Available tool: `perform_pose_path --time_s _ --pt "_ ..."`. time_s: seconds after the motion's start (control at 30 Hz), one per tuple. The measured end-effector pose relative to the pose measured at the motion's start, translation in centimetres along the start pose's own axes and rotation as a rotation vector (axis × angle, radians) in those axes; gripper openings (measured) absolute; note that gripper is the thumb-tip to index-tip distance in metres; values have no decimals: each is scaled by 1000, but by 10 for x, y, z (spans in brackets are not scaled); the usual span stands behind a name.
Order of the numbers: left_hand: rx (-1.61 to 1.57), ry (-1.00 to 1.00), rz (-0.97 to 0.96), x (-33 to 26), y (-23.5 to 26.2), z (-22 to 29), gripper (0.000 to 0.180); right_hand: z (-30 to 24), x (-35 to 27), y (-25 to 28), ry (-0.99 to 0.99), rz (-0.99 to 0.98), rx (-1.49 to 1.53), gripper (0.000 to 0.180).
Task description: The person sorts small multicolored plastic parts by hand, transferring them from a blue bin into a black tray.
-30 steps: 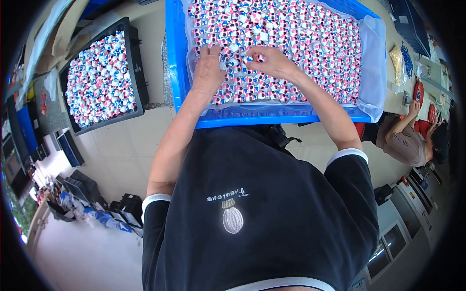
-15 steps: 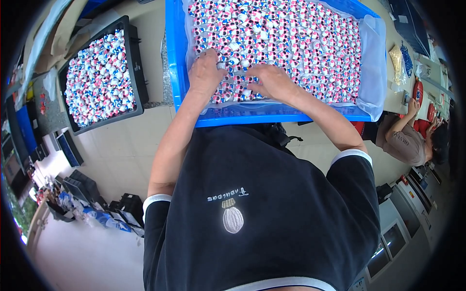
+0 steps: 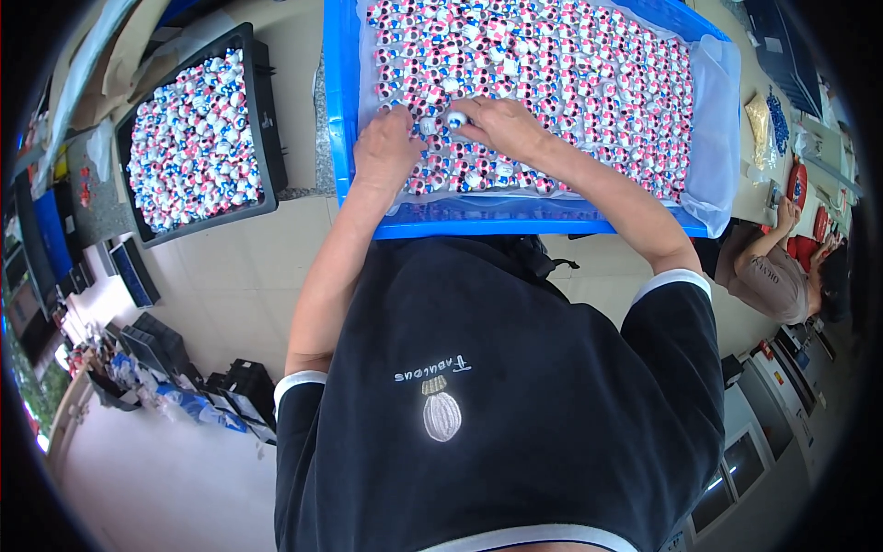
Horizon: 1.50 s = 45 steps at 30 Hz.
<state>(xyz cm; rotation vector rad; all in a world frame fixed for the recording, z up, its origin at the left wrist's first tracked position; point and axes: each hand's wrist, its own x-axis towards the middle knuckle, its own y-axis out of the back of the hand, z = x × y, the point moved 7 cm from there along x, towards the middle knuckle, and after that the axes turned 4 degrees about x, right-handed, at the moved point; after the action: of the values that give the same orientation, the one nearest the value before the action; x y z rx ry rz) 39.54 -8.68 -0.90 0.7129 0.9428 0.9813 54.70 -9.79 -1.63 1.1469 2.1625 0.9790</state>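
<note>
A blue crate (image 3: 515, 224) lined with clear plastic film lies in front of me. Rows of small white, pink and blue figurine pieces (image 3: 589, 110) with dark, eye-like spots fill it. Over the crate's near left part, my right hand (image 3: 509, 127) pinches one small figurine piece (image 3: 457, 120), white with a blue spot, between thumb and fingers. Beside it on the left, my left hand (image 3: 386, 152) is bent down over the pieces with curled fingers. Whatever lies within its fingertips is hidden.
At the left stands a black tray (image 3: 269, 138) heaped with loose figurine pieces of the same colours. Another person (image 3: 773, 276) works at the far right beside red items. Bags of yellow and blue bits (image 3: 759, 129) lie on that side. Black boxes (image 3: 248, 391) stand at lower left.
My right hand has moved up and slightly left and now shows a piece pinched in its fingers. The left hand has shifted slightly down, its fingers more curled. The whole view has shifted a little.
</note>
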Motion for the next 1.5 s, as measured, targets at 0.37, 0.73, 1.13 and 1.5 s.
perform_pose_path --time_s 0.37,0.73,1.13,1.5 --pt "71 38 -46 -9 2 8 30 -3 41 13 146 76 -221 39" --pt "20 -92 -4 -46 9 18 27 18 46 6 203 -54 -187 34" --pt "33 -158 85 -78 25 22 22 -20 -4 -10 55 -385 164 35" --pt "-116 -196 124 -79 22 20 19 -31 42 -7 -84 48 13 60"
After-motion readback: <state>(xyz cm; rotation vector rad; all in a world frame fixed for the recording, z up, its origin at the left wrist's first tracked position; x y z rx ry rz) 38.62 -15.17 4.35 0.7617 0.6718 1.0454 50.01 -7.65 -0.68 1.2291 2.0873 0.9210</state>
